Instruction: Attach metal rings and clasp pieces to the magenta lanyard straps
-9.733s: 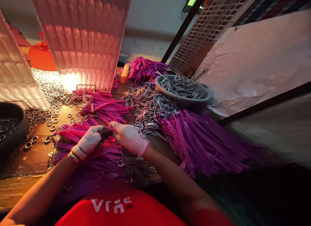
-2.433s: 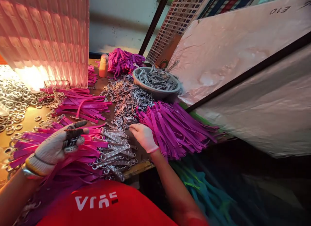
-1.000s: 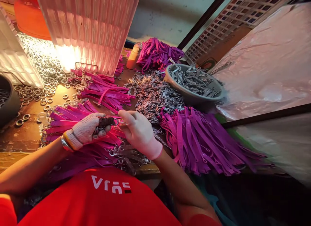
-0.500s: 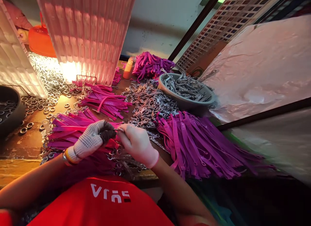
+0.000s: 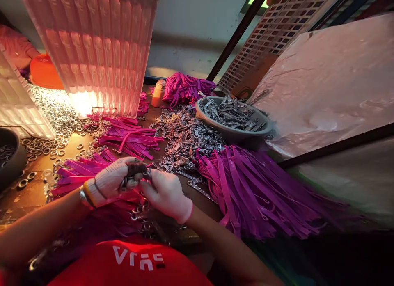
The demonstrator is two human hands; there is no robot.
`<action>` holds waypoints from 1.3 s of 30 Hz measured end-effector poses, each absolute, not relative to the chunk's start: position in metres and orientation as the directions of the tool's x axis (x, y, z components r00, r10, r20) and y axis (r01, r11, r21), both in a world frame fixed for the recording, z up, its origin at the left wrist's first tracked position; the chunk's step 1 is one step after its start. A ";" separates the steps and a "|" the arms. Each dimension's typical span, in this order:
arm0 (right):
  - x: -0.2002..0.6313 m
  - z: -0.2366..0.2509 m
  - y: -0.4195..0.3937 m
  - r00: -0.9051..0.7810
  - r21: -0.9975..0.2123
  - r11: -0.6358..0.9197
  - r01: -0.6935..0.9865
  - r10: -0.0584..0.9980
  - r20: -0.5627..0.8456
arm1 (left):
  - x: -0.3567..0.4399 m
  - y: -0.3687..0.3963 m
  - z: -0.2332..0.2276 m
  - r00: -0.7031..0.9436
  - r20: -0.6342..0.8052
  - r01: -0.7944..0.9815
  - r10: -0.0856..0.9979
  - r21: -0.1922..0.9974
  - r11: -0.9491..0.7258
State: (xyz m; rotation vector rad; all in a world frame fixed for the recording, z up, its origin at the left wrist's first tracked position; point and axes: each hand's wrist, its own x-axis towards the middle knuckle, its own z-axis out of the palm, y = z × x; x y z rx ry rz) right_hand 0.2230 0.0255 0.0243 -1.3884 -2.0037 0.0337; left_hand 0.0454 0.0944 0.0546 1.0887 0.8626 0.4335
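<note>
Small metal rings pinched between both gloved hands, lower left of centre.
Left hand clenched on them; right hand grips alongside, above purple plastic straps on the bench.

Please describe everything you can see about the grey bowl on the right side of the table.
The grey bowl is round, shallow and wide, and looks like dull plastic or metal. It stands upright near the table's far right edge, filled with small silvery metal clasps heaped above its rim. Loose clasps lie against its left side, purple straps fan out just in front, and a crinkled plastic sheet lies at its right.
</note>
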 end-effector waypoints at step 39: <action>0.194 0.009 0.059 -0.103 -0.367 0.236 0.900 0.932 0.348 | 0.027 0.112 0.035 0.615 0.014 0.392 0.788 0.862 -0.321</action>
